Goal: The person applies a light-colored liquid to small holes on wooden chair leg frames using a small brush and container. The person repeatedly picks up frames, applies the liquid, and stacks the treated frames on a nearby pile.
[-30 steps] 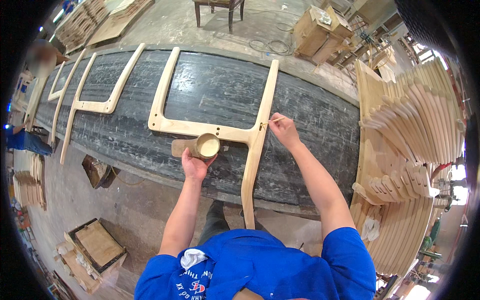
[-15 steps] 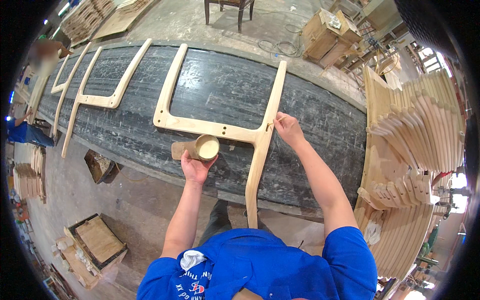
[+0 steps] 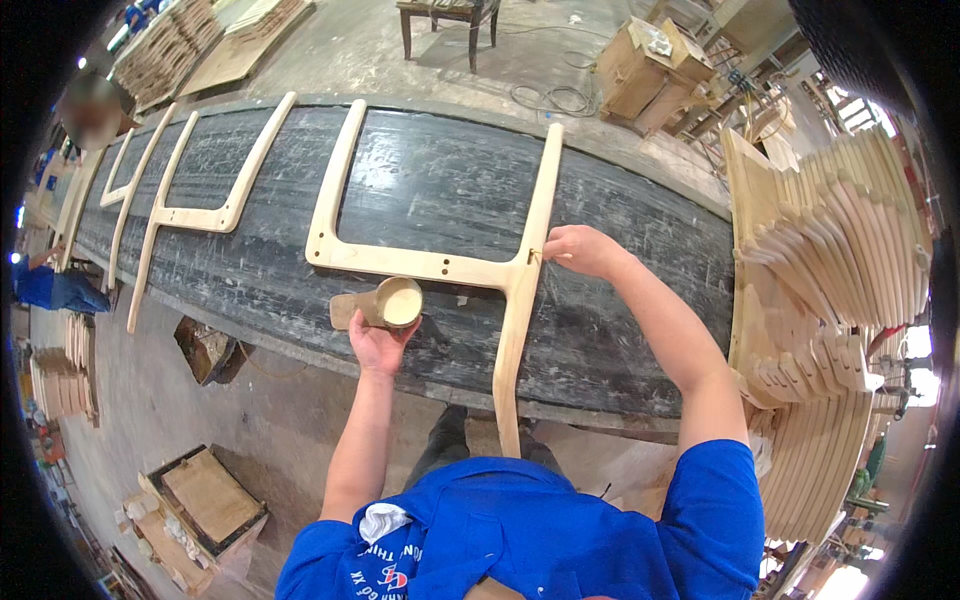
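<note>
My left hand is wrapped round a cup of cream-coloured liquid or paste, held over the near side of the dark table. A flat brown piece juts out to the left between that hand and the cup. On the table lies a pale wooden chair frame with small dark holes. My right hand pinches a thin, small stick, its tip at the joint where the crossbar meets the right-hand leg. The fingers partly hide the stick.
More pale frames lie farther left on the table. Stacked curved wooden parts stand close on my right. A box-like stand is on the floor at lower left. Beyond the table are a dark chair and a coiled hose.
My right hand has come slightly down and left, its stick now at the frame's joint. The cup in my left hand has shifted a little left. The whole view has tilted slightly.
</note>
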`<state>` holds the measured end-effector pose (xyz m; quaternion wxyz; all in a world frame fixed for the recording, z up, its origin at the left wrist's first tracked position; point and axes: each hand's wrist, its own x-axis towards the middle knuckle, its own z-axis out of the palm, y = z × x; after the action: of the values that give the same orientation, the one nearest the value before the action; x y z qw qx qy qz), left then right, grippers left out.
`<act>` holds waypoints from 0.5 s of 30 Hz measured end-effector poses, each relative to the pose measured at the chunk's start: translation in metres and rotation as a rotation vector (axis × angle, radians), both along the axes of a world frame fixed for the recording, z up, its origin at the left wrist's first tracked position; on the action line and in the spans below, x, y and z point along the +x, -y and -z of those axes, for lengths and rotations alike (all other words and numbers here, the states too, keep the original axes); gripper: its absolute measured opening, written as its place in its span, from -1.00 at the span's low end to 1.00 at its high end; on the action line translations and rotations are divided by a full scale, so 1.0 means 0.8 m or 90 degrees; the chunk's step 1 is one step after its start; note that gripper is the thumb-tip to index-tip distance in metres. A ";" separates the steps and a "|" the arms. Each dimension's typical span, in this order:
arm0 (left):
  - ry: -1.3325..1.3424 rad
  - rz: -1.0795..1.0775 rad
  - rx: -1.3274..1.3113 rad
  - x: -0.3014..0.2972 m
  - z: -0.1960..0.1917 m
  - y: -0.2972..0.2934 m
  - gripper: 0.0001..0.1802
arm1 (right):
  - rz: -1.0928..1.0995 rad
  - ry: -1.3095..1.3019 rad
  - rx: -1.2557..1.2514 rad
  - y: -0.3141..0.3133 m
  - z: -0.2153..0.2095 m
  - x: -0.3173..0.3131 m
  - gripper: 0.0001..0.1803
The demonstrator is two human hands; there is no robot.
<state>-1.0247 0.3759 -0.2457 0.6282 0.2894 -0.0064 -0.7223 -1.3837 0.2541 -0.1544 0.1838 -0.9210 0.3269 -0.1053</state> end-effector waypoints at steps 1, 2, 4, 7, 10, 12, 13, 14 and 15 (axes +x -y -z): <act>0.010 -0.001 -0.005 0.002 -0.001 -0.002 -0.38 | -0.035 -0.016 -0.014 -0.004 -0.010 -0.003 -0.92; 0.019 0.001 -0.011 0.004 -0.003 -0.005 -0.38 | -0.068 -0.032 -0.030 -0.010 -0.021 -0.007 -0.91; 0.027 0.010 -0.030 -0.014 -0.009 -0.007 -0.38 | 0.031 0.055 -0.002 -0.033 -0.045 -0.029 -0.96; 0.057 0.042 0.000 -0.061 -0.020 -0.027 -0.43 | 0.246 0.167 0.027 -0.091 -0.100 -0.083 -0.95; 0.014 0.158 -0.021 -0.130 -0.027 -0.060 -0.46 | 0.317 0.284 -0.101 -0.160 -0.170 -0.161 -0.94; -0.006 0.205 -0.060 -0.171 -0.030 -0.088 -0.45 | 0.392 0.296 -0.204 -0.218 -0.236 -0.224 -0.91; -0.010 0.226 -0.031 -0.191 -0.029 -0.103 -0.45 | 0.439 0.318 -0.254 -0.251 -0.268 -0.255 -0.89; -0.006 0.237 -0.005 -0.211 -0.030 -0.111 -0.45 | 0.477 0.347 -0.306 -0.278 -0.299 -0.285 -0.88; -0.020 0.266 -0.015 -0.235 -0.032 -0.124 -0.45 | 0.553 0.157 -0.465 -0.315 -0.338 -0.327 -0.86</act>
<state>-1.2129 0.4748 -0.2197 0.4679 0.2630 -0.0653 -0.8412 -1.6453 0.5064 0.1156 -0.1697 -0.6869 0.5936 -0.3833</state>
